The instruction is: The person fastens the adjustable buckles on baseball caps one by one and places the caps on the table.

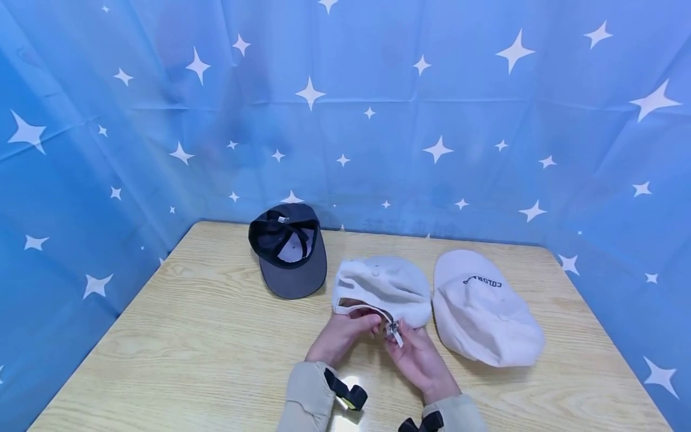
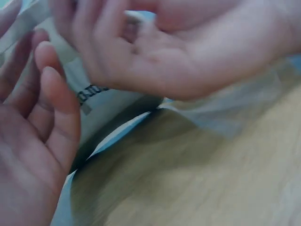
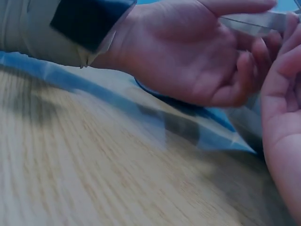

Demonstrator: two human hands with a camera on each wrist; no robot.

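A light-coloured cap [image 1: 385,282] is between both hands at the middle of the table, with its back opening and strap facing me. My left hand [image 1: 341,336] holds the cap at the back strap, with the fingers under the band and the thumb near the strap. My right hand [image 1: 423,363] pinches the strap at its metal buckle [image 1: 393,329], from which a short strap end hangs down. In the left wrist view, dark lettering [image 2: 91,93] shows on the cap behind the fingers. The right wrist view has the fingers meeting at the top right, where the strap is mostly hidden.
A dark cap [image 1: 294,279] lies upside down at the back left, its brim toward me. Right of the held cap lies a pale cap [image 1: 486,318] with "COLORADO" lettering. The wooden table [image 1: 178,336] ends at a blue star-patterned curtain [image 1: 367,138].
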